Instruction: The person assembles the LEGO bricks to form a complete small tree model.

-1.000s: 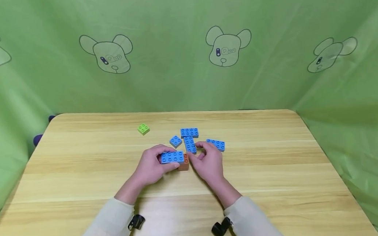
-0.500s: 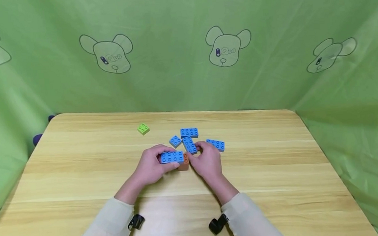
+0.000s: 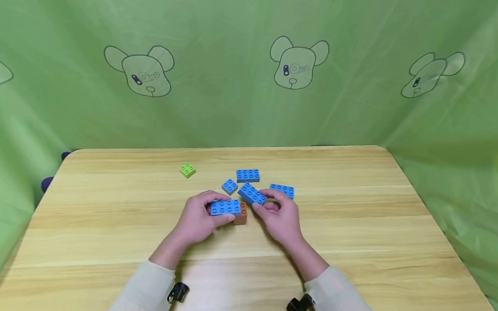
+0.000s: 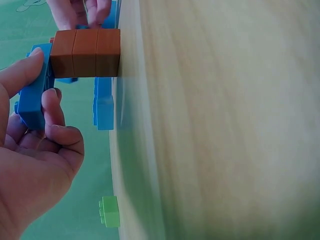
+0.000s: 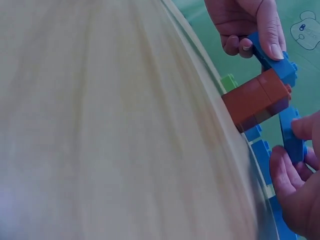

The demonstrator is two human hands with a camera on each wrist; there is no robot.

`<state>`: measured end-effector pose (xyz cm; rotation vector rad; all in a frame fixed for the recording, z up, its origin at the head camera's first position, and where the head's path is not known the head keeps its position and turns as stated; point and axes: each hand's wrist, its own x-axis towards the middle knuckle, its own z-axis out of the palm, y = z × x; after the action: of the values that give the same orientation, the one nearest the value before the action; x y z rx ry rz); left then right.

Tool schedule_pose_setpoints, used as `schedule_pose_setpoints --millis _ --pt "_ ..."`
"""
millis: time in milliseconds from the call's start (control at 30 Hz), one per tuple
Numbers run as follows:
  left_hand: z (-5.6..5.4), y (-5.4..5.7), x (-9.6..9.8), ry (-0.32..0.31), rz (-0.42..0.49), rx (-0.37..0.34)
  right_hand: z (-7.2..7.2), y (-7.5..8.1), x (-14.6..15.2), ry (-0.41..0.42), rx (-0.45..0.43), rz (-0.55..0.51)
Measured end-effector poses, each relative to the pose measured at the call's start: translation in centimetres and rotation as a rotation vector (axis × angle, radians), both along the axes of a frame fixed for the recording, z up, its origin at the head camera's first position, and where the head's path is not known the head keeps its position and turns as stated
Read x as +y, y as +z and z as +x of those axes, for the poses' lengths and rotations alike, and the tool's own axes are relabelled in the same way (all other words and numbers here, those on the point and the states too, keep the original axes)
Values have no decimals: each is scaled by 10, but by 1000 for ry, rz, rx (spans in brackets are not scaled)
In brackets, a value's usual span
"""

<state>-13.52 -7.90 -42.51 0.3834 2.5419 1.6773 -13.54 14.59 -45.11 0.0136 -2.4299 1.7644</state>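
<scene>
Green curtain (image 3: 229,118) backs the wood-grain tabletop (image 3: 111,290), whose left edge slopes away from you to a rounded far corner. Lime brick (image 3: 187,170): studs up near the far edge, well apart from the rest. Your left hand (image 3: 199,219) is curled, thumb on the near side and fingers on the far side of the first blue brick (image 3: 225,207), which lies across the top of the brown stack (image 3: 240,218) and overhangs it leftward; whether it is fully seated, cannot tell. Small blue brick (image 3: 230,186) sits just beyond. Stack: three bricks high, upright, studs bared at its right end. Far blue brick (image 3: 248,176) lies lengthwise, nearer the far edge. Second blue brick (image 3: 251,194) is tilted and raised, just beside the stack top, pinched between the thumb and fingers of your right hand (image 3: 281,218). Last blue brick (image 3: 282,190) lies just past those fingers; wood stretches from there to the right edge.
</scene>
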Motion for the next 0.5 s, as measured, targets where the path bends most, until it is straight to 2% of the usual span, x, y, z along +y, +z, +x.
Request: schedule_pose_setpoints --millis 233,500 --pt "0 -1 0 7 -1 -2 7 12 12 81 -48 -134" --pt "1 0 1 9 -5 0 11 16 24 226 -10 -102"
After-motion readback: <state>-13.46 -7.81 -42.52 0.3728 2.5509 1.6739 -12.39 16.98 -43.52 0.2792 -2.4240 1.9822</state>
